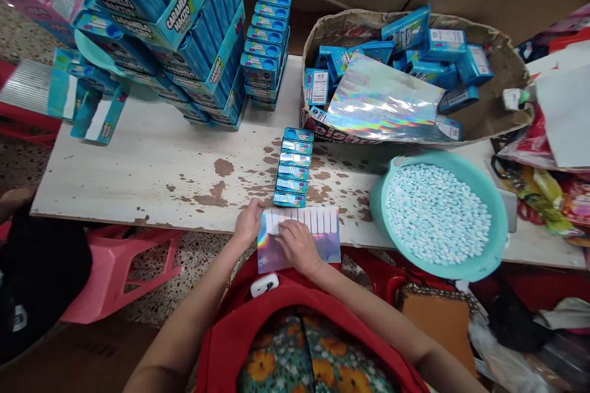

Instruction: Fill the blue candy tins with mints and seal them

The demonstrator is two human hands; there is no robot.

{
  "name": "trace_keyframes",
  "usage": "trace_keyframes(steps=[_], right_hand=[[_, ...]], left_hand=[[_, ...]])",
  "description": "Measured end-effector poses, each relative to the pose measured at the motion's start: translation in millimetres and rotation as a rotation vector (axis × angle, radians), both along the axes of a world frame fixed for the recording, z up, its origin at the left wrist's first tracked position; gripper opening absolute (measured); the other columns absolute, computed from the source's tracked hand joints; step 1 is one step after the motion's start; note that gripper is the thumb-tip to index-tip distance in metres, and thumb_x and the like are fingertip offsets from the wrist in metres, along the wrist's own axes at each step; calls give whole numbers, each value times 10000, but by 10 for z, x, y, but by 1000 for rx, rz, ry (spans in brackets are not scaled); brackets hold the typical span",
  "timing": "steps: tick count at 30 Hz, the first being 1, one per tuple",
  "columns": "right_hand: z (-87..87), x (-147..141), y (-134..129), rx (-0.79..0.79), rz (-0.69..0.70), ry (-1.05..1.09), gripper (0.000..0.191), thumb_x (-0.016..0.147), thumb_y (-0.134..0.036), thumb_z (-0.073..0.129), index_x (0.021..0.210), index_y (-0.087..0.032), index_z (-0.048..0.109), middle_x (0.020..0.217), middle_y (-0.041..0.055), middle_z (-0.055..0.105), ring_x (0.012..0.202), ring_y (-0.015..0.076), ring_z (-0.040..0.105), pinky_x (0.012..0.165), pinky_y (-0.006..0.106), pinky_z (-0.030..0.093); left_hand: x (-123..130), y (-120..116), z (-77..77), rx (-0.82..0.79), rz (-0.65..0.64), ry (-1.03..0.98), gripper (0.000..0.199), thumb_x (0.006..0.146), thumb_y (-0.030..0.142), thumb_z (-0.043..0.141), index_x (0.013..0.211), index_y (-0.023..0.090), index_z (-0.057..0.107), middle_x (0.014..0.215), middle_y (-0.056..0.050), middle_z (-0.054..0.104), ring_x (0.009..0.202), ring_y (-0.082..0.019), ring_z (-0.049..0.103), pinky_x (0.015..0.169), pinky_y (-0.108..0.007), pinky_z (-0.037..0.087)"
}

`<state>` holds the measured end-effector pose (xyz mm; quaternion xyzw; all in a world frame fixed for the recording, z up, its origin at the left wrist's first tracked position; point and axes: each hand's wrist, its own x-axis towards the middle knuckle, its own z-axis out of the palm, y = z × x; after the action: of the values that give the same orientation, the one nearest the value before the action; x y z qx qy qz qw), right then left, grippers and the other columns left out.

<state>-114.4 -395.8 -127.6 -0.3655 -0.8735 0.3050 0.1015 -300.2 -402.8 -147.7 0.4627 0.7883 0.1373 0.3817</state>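
A shiny holographic sheet of stickers (322,252), with a row of white strips along its upper part, lies over the table's front edge and my lap. At its upper left corner my left hand (249,221) is closed, its fingertips pinching the edge. My right hand (297,245) rests on the sheet with bent fingers over the strips at the left; whether a single strip is between them is hidden. Just beyond the sheet, a column of small blue candy boxes (294,171) stands on the table, with pale strips on several of their ends.
A turquoise tub of pale blue candies (385,221) stands at the right. Behind it, a cut-down carton (502,116) holds blue boxes and a large holographic sheet (387,98). Tall stacks of display boxes (207,55) and a row of boxes (265,43) stand at the back left.
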Motion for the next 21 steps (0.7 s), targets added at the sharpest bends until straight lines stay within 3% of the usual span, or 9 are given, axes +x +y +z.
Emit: trace_keyframes(steps=[2,5,7,10,12,13,15,17,21], right_hand=[[220,66,112,-70,-42,20,179,920,-275,462,858,-195,610,881,97,675,868,234,605,774,366,466],[562,113,312,-248,-223,98,134,899,-296,501,819,-212,567,778,45,644,741,186,597,676,294,456],[746,120,437,-366,-305,162,119,877,-314,536,802,-222,546,755,13,633,698,159,589,648,263,444],[915,107,580,-446,-317,204,121,857,-312,554,779,-220,538,720,-12,620,659,141,573,640,247,428],[959,92,651,-463,-296,196,115,847,-307,559,779,-215,549,708,-14,617,645,137,562,628,245,416],[962,86,687,-477,-283,190,117,844,-312,560,783,-213,559,703,-15,619,637,136,558,618,243,411],[932,69,777,-507,-274,187,138,838,-335,562,783,-210,580,692,-15,626,621,132,555,590,236,402],[860,33,916,-539,-303,192,179,825,-366,568,757,-203,596,664,-14,630,594,128,558,558,229,397],[687,-159,1397,-576,-460,172,243,776,-407,591,681,-184,610,589,-10,632,492,119,548,504,228,401]], left_hand=[[-31,11,24,21,-30,111,203,886,244,381,1004,226,546,847,-50,634,856,-220,596,771,-329,436],[-85,25,242,213,47,183,219,877,290,426,1002,203,583,1028,-98,625,1027,-249,543,912,-376,414],[-89,48,495,347,99,33,288,875,341,439,1090,196,565,1128,-104,596,1063,-236,532,924,-366,427],[-20,128,861,356,-43,-329,544,793,393,568,1300,237,445,1293,-90,520,1125,-230,523,881,-331,464],[45,212,988,263,-116,-471,597,743,381,626,1299,251,453,1234,-74,571,1080,-222,558,849,-314,473],[68,260,1006,216,-113,-500,498,751,378,614,1220,240,520,1120,-62,627,995,-207,593,814,-303,477],[78,364,978,161,-77,-525,249,807,375,534,975,209,616,842,-28,662,791,-169,614,729,-279,475],[38,488,916,148,-57,-548,225,834,379,485,830,188,605,702,-12,629,670,-149,592,661,-262,465],[-131,919,864,204,-80,-509,252,857,355,441,1024,189,530,671,15,612,561,-127,562,601,-246,444]])
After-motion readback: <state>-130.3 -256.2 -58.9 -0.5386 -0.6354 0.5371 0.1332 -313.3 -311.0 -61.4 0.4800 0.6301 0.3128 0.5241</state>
